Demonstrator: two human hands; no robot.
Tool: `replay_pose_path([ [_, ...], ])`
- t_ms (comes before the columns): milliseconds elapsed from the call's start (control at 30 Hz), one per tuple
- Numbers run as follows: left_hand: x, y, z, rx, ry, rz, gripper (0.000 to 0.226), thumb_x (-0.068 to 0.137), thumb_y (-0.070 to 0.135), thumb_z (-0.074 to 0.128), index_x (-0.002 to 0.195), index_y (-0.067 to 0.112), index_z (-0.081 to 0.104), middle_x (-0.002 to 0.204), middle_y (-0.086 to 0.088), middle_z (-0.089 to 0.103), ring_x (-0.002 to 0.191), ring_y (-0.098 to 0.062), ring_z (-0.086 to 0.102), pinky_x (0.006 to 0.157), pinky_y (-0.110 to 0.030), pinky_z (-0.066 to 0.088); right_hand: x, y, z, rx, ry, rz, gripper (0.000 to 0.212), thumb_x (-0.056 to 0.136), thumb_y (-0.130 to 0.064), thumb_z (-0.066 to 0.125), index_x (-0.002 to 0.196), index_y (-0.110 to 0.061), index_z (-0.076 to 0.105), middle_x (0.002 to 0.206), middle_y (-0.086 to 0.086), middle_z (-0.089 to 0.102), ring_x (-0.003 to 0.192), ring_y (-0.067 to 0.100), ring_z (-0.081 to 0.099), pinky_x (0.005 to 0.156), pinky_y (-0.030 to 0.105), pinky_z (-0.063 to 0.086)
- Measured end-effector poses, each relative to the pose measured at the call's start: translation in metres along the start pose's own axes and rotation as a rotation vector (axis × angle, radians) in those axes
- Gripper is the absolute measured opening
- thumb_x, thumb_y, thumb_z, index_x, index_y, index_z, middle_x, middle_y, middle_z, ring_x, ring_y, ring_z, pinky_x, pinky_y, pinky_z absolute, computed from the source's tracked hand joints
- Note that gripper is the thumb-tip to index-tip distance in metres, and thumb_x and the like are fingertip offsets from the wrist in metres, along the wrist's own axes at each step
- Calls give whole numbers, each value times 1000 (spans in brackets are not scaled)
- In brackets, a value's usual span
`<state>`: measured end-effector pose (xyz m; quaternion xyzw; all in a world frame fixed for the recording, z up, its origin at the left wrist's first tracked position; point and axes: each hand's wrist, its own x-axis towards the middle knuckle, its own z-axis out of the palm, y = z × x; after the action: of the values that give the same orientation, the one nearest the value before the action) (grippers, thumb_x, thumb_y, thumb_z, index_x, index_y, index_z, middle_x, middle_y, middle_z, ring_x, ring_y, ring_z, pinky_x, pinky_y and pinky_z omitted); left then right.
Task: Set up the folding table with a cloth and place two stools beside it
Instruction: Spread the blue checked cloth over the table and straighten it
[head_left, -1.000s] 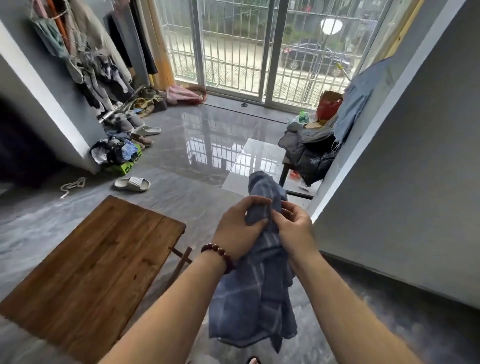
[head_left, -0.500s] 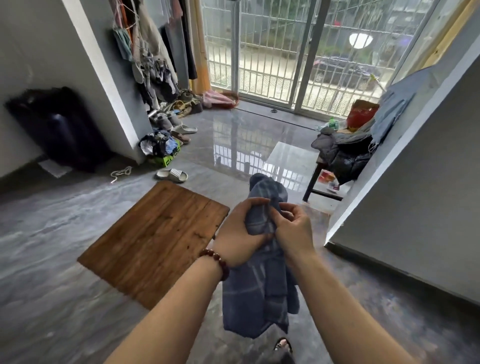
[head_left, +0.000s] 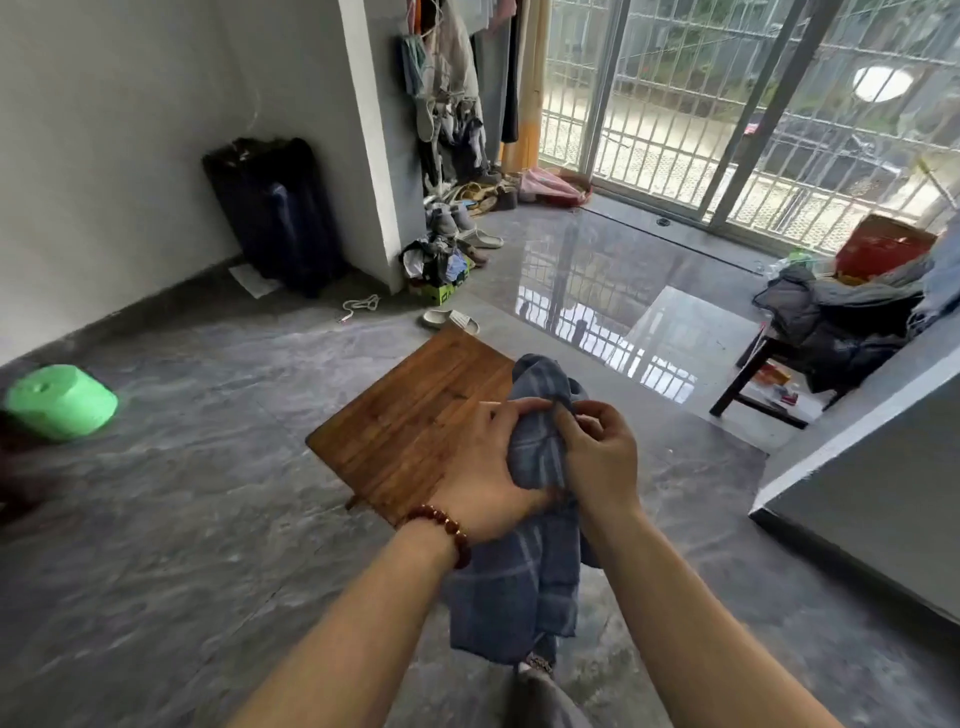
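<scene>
A bunched blue checked cloth hangs in front of me, held at its top by both hands. My left hand, with a bead bracelet on the wrist, grips the cloth from the left. My right hand pinches a fold of it from the right. Just behind the hands stands the low folding table with its brown wooden top. A green plastic stool lies on the floor at the far left.
A dark suitcase leans on the white wall. Shoes and clothes pile up by the pillar. A slipper lies beyond the table. A dark bench with clothes is at right, next to a grey wall corner.
The view has swung left, so the table now sits behind my hands and the suitcase and green stool have come into sight. Both hands keep holding the cloth.
</scene>
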<state>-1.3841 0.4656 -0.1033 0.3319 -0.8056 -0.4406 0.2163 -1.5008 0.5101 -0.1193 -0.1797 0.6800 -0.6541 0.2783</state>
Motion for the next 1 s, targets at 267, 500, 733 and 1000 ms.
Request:
replay_pose_path([
  [267,39,-53,-50,33,96,-101,67,65,18,73,114,52,41,113,15,34,99,5,40,83,1,32,41,9,85,94,-84,118,8,79,-26,75,81,-22,69,76,-4,72,70,7,69,56,16,51],
  [500,122,-81,-116,-220,297,-239,37,83,11,63,105,40,56,106,20,55,99,3,53,85,-9,44,101,-13,162,217,-244,207,9,83,-28,69,81,-21,74,76,-4,74,70,5,69,58,15,51],
  [733,190,-97,-161,-327,449,-321,14,89,29,60,102,24,63,103,2,68,97,-11,63,86,-29,51,147,-36,210,96,-503,163,38,78,-16,74,114,-14,63,103,5,71,91,13,68,83,28,56],
  [1000,257,-123,-184,-437,342,-324,26,97,30,46,86,23,69,90,-1,72,91,-18,67,79,-33,54,192,-32,237,-122,-494,18,60,64,-28,85,117,-36,58,116,-6,63,109,14,60,96,41,50],
])
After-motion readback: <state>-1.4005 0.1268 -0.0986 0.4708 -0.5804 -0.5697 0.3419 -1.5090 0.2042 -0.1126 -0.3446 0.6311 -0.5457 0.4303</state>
